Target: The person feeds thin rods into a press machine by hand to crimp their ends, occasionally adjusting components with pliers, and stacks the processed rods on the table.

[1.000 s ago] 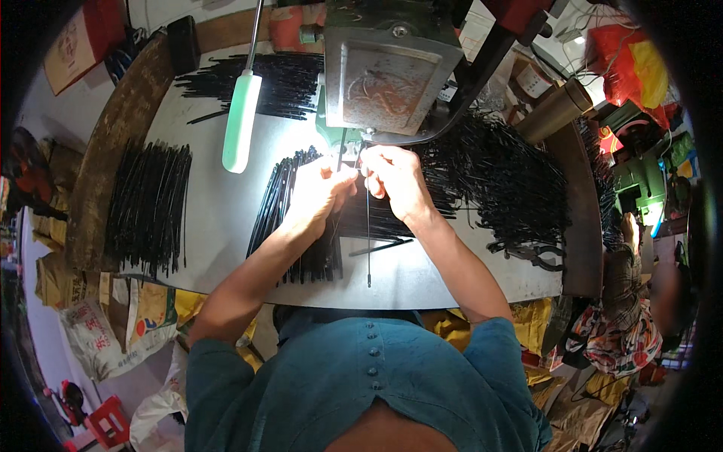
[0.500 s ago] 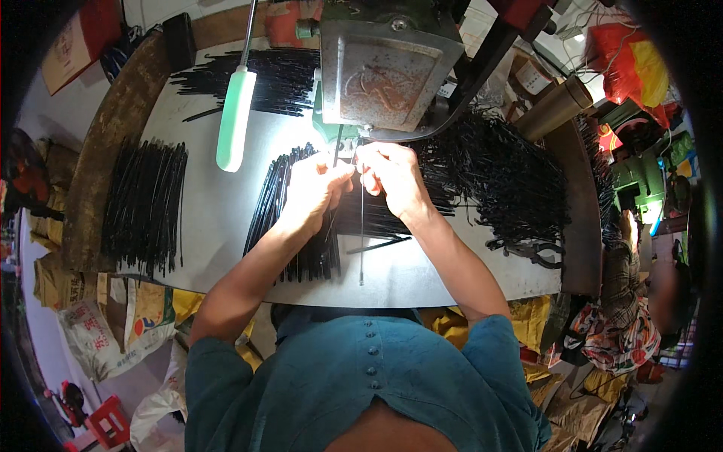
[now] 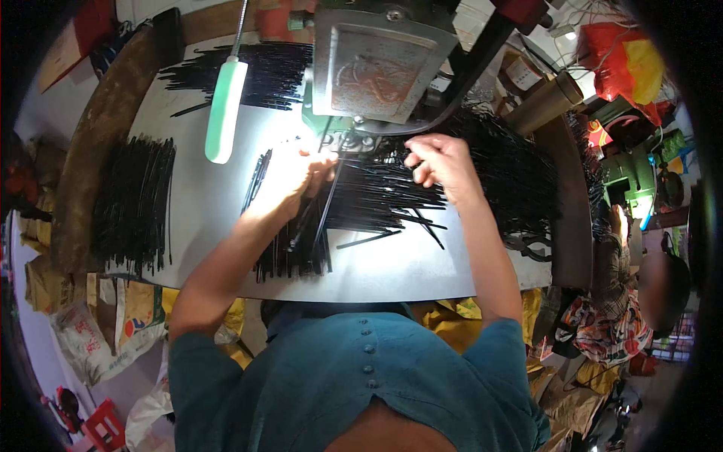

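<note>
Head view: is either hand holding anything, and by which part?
Left hand seemingly pinches a thin black rod near its upper end; right hand appears empty.

Bench (image 3: 192,196) | left: rod bundle (image 3: 135,203) | far edge, left of machine (image 3: 376,71): second bundle (image 3: 245,75) | right: rod heap (image 3: 520,177)

I now have my right grip (image 3: 447,167) away from the left grip (image 3: 292,179); another black rod (image 3: 429,228) lies slanted.

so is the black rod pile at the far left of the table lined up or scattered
Lined up: the far-left pile of black rods shows them side by side, roughly parallel, in one compact band.
</note>
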Demonstrator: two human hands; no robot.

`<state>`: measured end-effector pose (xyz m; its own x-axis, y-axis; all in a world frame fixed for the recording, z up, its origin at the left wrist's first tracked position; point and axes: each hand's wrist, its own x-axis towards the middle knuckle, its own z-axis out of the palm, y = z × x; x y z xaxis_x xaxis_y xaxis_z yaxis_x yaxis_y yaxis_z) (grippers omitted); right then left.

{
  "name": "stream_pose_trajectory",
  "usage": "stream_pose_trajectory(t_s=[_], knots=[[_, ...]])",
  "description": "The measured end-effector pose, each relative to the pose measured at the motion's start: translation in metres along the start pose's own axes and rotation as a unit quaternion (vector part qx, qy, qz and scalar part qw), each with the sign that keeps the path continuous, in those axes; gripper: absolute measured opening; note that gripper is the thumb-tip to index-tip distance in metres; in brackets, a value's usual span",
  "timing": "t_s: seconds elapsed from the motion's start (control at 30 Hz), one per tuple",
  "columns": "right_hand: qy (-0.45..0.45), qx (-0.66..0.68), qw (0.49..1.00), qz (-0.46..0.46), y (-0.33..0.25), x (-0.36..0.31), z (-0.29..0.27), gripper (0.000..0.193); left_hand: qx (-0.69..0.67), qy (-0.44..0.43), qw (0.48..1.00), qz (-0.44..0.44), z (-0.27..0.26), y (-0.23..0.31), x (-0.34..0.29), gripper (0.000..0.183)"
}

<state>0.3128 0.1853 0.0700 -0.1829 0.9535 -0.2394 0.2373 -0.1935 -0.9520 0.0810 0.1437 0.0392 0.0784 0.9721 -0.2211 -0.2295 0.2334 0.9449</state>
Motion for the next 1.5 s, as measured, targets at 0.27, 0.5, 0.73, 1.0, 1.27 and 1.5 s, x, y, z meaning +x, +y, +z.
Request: stream_pose_trajectory(t_s=[0.27, 0.5, 0.73, 1.0, 1.27, 1.5], knots=[[0.056, -0.126, 0.990, 0.012, 0.002, -0.019, -0.065, 0.023, 0.555, 0.088, 0.819, 0.120, -0.082, 0.041, -0.031, 0.019], [0.069, -0.431, 0.890, -0.135, 0.014, -0.008, -0.048, 0.023, 0.663, -0.032, 0.667, 0.338, 0.008, 0.030, -0.049, 0.004], [0.050, -0.607, 0.793, -0.017, 0.015, -0.011, -0.034, 0.013, 0.657, -0.136, 0.651, 0.355, 0.040, -0.020, -0.028, 0.010], [0.010, -0.560, 0.829, -0.005, 0.007, -0.014, -0.051, 0.010, 0.627, -0.105, 0.658, 0.403, 0.031, -0.020, -0.026, 0.014], [0.055, -0.583, 0.790, -0.180, 0.027, -0.003, -0.038, 0.012, 0.494, -0.076, 0.779, 0.379, 0.039, -0.022, -0.022, 0.016], [0.009, -0.631, 0.759, -0.161, 0.008, -0.006, -0.028, 0.012, 0.492, 0.011, 0.792, 0.362, 0.017, -0.013, -0.012, 0.027]])
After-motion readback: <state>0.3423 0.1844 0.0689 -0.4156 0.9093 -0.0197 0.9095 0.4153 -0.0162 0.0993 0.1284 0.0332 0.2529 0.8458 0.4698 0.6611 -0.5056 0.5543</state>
